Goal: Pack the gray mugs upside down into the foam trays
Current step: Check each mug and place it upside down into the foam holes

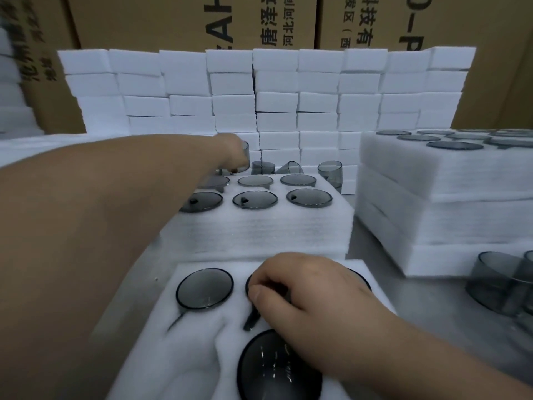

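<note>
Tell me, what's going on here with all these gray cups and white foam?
A person is packing gray mugs upside down into foam trays. Their right hand has its grip on an upturned mug, seating it in the near tray beside a seated mug. The left hand reaches far back and holds a loose mug behind the second tray, whose visible slots all hold mugs. A stack of trays at the right has mugs in its top layer.
</note>
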`<state>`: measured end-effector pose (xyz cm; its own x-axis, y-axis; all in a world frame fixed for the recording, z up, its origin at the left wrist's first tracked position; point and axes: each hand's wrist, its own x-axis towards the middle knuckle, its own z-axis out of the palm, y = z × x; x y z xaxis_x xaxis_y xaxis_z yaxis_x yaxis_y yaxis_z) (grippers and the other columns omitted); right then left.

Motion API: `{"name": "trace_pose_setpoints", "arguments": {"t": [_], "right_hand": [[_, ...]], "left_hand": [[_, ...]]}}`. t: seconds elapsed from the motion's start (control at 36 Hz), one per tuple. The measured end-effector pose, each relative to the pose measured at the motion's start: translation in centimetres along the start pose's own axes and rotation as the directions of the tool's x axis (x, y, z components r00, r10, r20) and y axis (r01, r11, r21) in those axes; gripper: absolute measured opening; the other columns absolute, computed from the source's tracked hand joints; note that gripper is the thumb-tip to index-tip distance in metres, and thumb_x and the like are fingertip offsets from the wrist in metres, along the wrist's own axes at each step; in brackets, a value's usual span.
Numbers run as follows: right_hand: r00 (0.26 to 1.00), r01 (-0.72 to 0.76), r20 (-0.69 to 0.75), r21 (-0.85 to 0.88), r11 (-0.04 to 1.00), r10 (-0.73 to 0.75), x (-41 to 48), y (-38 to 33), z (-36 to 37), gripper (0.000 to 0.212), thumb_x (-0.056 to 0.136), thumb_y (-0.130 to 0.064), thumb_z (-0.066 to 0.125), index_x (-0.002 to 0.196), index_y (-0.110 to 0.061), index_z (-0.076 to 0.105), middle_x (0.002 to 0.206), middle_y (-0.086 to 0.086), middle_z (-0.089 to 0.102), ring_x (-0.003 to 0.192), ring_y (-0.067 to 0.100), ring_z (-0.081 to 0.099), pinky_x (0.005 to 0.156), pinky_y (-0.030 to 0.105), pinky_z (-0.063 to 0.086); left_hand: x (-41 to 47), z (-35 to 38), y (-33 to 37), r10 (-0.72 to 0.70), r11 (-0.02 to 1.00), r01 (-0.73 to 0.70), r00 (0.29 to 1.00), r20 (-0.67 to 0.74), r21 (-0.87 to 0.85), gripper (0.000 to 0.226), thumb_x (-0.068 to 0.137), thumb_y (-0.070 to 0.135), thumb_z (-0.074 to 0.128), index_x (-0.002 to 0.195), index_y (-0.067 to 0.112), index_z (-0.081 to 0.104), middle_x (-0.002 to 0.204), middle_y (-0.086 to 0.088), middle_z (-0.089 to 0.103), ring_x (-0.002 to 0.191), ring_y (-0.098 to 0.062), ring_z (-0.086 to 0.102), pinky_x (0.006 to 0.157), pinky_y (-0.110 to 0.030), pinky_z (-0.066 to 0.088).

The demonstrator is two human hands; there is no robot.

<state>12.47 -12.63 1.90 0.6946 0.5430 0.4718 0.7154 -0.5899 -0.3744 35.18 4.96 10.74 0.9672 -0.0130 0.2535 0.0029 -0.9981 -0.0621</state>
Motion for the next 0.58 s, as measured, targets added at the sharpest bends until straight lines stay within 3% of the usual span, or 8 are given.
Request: {"name": "trace_pose_setpoints", "arguments": {"t": [0.11,0.19,0.28,0.36,0.47,0.53,0.58], "right_hand": [[1.000,-0.015,0.005,0.008,1.000,0.015,0.1,0.0,-0.1,0.029,0.083,-0.048,0.037,0.091,-0.029,0.058,0.089,-0.012,0.059,0.090,-0.002,0.039,0.074,0.001,0.028],[0.999,-0.038,0.038,-0.001,0.999,0.038,0.1,0.0,-0.1,0.026,0.083,-0.049,0.038,0.089,-0.032,0.057,0.084,-0.015,0.057,0.083,-0.001,0.044,0.068,0.001,0.032],[0.996,-0.079,0.047,0.022,0.997,0.078,0.2,0.0,-0.1,0.022,0.084,-0.050,0.040,0.088,-0.036,0.056,0.081,-0.019,0.058,0.080,-0.004,0.049,0.063,0.007,0.036],[0.991,-0.127,0.060,0.110,0.986,0.121,0.2,0.1,0.0,0.026,0.084,-0.055,0.037,0.095,-0.040,0.055,0.083,-0.023,0.061,0.083,-0.002,0.053,0.075,0.020,0.043],[0.989,-0.147,0.029,0.275,0.950,0.145,0.2,0.5,0.1,0.033,0.080,-0.059,0.027,0.105,-0.047,0.046,0.077,-0.027,0.059,0.083,-0.003,0.052,0.085,0.032,0.044],[0.987,-0.131,-0.034,0.388,0.912,0.157,0.2,0.6,0.1,0.028,0.080,-0.057,0.028,0.098,-0.047,0.046,0.076,-0.020,0.061,0.082,0.000,0.054,0.085,0.031,0.045],[0.980,-0.094,-0.107,0.497,0.863,0.168,0.3,0.6,0.1,0.027,0.082,-0.052,0.029,0.098,-0.043,0.048,0.075,-0.014,0.063,0.075,0.000,0.055,0.076,0.020,0.044]], "left_hand": [[-1.0,-1.4,-1.6,-0.035,0.990,0.004,0.973,-0.227,-0.138,0.027,0.089,0.020,0.046,0.062,0.013,0.046,0.065,-0.006,0.046,0.070,-0.026,0.045,0.049,-0.025,0.029],[-2.4,-2.3,-2.8,-0.119,0.961,-0.002,0.901,-0.417,-0.278,0.023,0.091,0.026,0.041,0.079,0.009,0.052,0.074,-0.006,0.049,0.070,-0.026,0.045,0.053,-0.028,0.030],[-4.7,-3.7,-3.1,-0.263,0.897,0.005,0.810,-0.525,-0.442,0.026,0.093,0.033,0.037,0.079,0.013,0.048,0.074,-0.003,0.046,0.065,-0.022,0.044,0.049,-0.029,0.025],[-7.5,-5.2,-1.9,-0.405,0.751,-0.055,0.750,-0.524,-0.658,0.029,0.092,0.035,0.035,0.067,0.021,0.037,0.069,0.003,0.040,0.060,-0.015,0.037,0.050,-0.029,0.026],[-12.2,-6.9,0.5,-0.461,0.499,-0.285,0.712,-0.529,-0.818,0.027,0.091,0.032,0.040,0.068,0.018,0.035,0.066,0.006,0.035,0.061,-0.011,0.031,0.056,-0.028,0.027],[-15.1,-7.6,1.9,-0.452,0.350,-0.389,0.727,-0.518,-0.852,0.025,0.090,0.028,0.044,0.069,0.017,0.038,0.065,0.007,0.037,0.061,-0.011,0.032,0.058,-0.027,0.028],[-18.0,-7.7,3.3,-0.419,0.278,-0.442,0.743,-0.522,-0.853,0.029,0.088,0.029,0.047,0.062,0.019,0.037,0.059,0.008,0.036,0.058,-0.012,0.032,0.057,-0.028,0.029]]}}
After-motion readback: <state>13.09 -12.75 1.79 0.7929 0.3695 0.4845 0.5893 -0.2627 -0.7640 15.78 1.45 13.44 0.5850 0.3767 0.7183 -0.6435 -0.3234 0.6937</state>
